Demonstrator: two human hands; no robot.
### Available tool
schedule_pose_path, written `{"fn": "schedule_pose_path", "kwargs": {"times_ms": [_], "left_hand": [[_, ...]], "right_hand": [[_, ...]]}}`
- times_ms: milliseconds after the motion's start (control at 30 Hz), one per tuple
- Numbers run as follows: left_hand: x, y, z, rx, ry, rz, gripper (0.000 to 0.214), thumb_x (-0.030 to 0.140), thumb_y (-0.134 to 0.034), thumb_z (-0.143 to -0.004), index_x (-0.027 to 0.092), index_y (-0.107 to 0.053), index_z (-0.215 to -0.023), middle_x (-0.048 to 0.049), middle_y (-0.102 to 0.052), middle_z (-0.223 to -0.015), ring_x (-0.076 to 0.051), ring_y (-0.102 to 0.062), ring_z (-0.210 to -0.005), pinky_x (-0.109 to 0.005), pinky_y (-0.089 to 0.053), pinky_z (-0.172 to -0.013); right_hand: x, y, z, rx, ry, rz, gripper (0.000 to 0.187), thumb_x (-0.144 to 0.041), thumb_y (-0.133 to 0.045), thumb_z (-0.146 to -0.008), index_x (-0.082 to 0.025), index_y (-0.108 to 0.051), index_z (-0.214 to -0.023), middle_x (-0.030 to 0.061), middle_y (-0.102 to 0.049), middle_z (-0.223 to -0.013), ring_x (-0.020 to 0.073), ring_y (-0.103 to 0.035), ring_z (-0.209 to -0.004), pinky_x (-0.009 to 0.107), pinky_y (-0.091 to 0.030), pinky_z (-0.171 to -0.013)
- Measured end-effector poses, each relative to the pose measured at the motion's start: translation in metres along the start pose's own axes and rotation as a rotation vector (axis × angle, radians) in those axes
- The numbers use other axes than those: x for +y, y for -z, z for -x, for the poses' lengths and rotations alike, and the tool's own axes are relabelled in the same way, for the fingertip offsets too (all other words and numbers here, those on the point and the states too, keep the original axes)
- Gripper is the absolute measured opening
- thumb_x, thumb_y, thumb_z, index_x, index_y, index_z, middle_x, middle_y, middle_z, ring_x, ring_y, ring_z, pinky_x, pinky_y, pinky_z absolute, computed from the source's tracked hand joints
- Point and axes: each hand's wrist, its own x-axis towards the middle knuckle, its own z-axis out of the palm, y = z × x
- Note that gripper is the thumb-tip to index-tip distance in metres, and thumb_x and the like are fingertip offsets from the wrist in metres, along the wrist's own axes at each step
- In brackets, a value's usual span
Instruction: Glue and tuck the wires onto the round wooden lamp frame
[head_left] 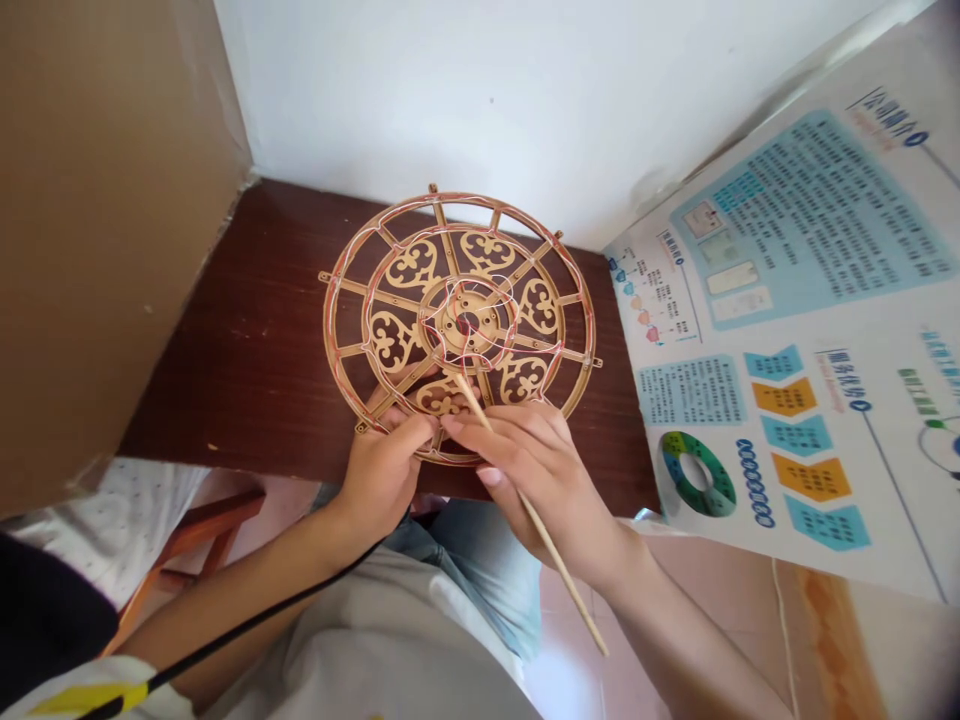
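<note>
A round, gold-coloured lamp frame with spokes, rings and scrollwork panels is held over the dark wooden table. Thin red and white wires run along its rings and gather loosely around the hub. My left hand grips the near rim, its thumb on top and some fingers showing beneath the openwork. In my right hand is a thin wooden stick, held like a pen and slanting down to the right. The stick's upper tip lies over the frame between hub and near rim. Both hands' fingertips nearly meet there.
The dark brown tabletop meets a white wall behind. A brown board stands on the left, and a printed poster sheet leans on the right. A black cord crosses my left forearm. Below left is a wooden stool.
</note>
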Motion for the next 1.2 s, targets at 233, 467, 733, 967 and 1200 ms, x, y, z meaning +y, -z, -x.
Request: {"fn": "schedule_pose_path", "kwargs": {"times_ms": [233, 467, 733, 967, 1200], "left_hand": [[0.001, -0.001, 0.001, -0.037, -0.03, 0.027, 0.048, 0.02, -0.086, -0.068, 0.026, -0.076, -0.114, -0.0009, -0.083, -0.093, -0.032, -0.079, -0.11, -0.048, -0.061, -0.105], [0.005, -0.002, 0.002, -0.063, -0.03, -0.007, 0.057, 0.021, -0.085, -0.067, 0.026, -0.075, -0.122, -0.004, -0.084, -0.107, -0.034, -0.077, -0.117, -0.05, -0.061, -0.105], [0.003, -0.001, 0.005, -0.055, -0.021, -0.051, 0.054, 0.022, -0.084, -0.07, 0.024, -0.073, -0.122, -0.0033, -0.083, -0.092, -0.032, -0.08, -0.105, -0.047, -0.063, -0.097], [0.003, 0.001, 0.005, -0.055, -0.038, -0.061, 0.063, 0.02, -0.084, -0.068, 0.025, -0.068, -0.129, -0.0052, -0.083, -0.109, -0.029, -0.08, -0.101, -0.041, -0.064, -0.09], [0.007, -0.004, 0.004, -0.068, -0.031, -0.015, 0.064, 0.018, -0.083, -0.067, 0.025, -0.067, -0.128, -0.0051, -0.083, -0.109, -0.031, -0.081, -0.101, -0.043, -0.065, -0.09]], "right_hand": [[-0.007, 0.004, 0.005, 0.278, -0.251, -0.298, 0.038, -0.028, -0.053, -0.115, -0.03, -0.066, -0.151, 0.0064, -0.082, -0.108, 0.0232, -0.078, -0.094, 0.04, -0.063, -0.085], [-0.004, 0.007, -0.001, 0.202, -0.227, -0.387, 0.019, -0.028, -0.062, -0.112, -0.024, -0.079, -0.121, 0.0034, -0.083, -0.092, 0.0185, -0.079, -0.081, 0.032, -0.064, -0.074], [-0.003, 0.007, -0.013, 0.118, -0.228, -0.312, 0.021, -0.027, -0.055, -0.115, -0.021, -0.075, -0.112, 0.0048, -0.083, -0.096, 0.0183, -0.08, -0.085, 0.032, -0.066, -0.079], [0.0, 0.007, -0.016, 0.05, -0.16, -0.286, 0.016, -0.023, -0.056, -0.115, -0.02, -0.071, -0.113, 0.0038, -0.082, -0.098, 0.0166, -0.077, -0.086, 0.03, -0.062, -0.079], [0.003, 0.012, -0.02, -0.044, -0.072, -0.239, 0.016, -0.023, -0.056, -0.114, -0.016, -0.07, -0.116, 0.0069, -0.079, -0.099, 0.018, -0.073, -0.086, 0.03, -0.056, -0.076]]}}
